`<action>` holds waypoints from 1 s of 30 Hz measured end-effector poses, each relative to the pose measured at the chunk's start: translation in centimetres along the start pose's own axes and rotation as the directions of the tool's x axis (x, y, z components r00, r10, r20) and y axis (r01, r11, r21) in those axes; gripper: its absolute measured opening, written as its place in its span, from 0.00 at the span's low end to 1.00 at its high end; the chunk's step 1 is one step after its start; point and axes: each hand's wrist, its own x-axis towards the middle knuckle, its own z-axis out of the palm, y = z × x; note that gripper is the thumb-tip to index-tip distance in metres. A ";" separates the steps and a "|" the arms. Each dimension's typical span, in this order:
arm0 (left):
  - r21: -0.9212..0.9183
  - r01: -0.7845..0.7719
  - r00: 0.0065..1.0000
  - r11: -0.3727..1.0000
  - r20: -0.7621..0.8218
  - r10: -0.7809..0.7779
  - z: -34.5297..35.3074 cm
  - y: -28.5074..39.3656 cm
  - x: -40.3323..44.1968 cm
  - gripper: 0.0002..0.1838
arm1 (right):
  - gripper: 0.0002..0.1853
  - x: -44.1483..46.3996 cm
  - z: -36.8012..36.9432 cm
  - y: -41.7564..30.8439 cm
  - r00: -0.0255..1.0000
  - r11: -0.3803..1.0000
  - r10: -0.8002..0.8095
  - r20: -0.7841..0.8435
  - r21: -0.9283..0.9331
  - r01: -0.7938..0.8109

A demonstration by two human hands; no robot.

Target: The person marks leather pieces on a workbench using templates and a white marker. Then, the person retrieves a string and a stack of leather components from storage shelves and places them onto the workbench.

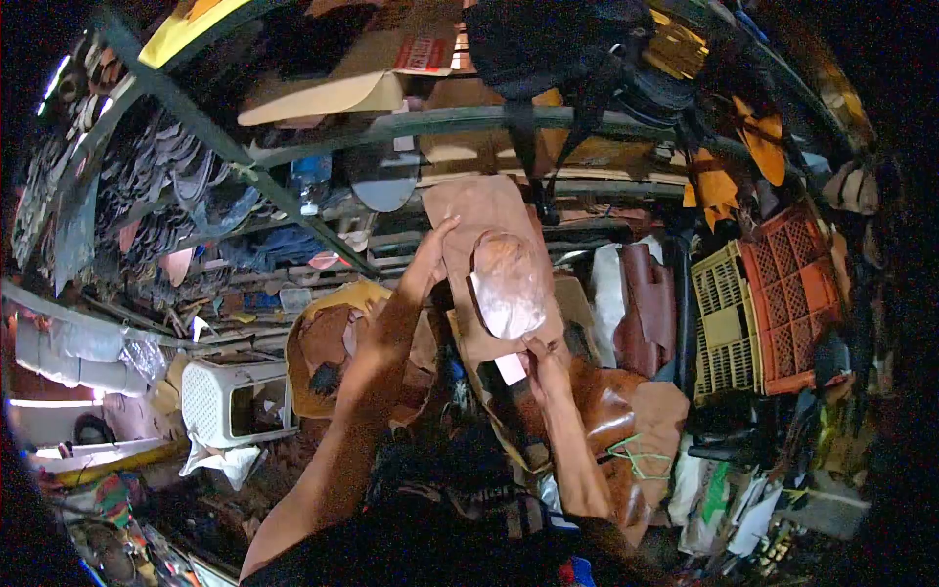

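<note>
A long brown sheet, leather or cardboard, is held up in front of me, slightly tilted. On its face is a shiny, crinkled oval piece, like clear plastic; whether it is fixed there I cannot tell. My left hand grips the sheet's left edge with the fingers closed on it. Lower down, my right hand pinches the bottom edge, and a small white piece shows beside it. Below the sheet lie brown leather pieces with a green cord.
Left of my hands stands an open sack of brown scraps, beside a white plastic stool. To the right are rolled maroon material, a yellow crate and a red crate. A metal bar crosses above.
</note>
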 end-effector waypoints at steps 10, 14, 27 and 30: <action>-0.283 -0.151 0.988 0.947 -0.066 0.138 -6.1 2.1 -16.6 0.22 | 0.19 -6.6 -1.1 7.4 0.986 0.940 0.003 0.169 -0.338 0.055; -0.149 -0.183 0.983 0.972 0.002 0.185 -12.5 4.1 -25.7 0.27 | 0.30 -12.2 0.3 11.4 0.956 0.885 0.068 0.287 -0.460 0.075; -0.238 -0.429 0.851 0.871 -0.429 0.302 -26.4 2.2 -56.7 0.34 | 0.29 -31.2 7.2 23.6 0.729 0.789 0.407 0.551 -0.613 0.023; -0.270 -0.453 0.845 0.849 -0.433 0.313 -28.8 1.5 -61.4 0.33 | 0.27 -33.5 7.6 27.3 0.703 0.809 0.382 0.599 -0.585 0.059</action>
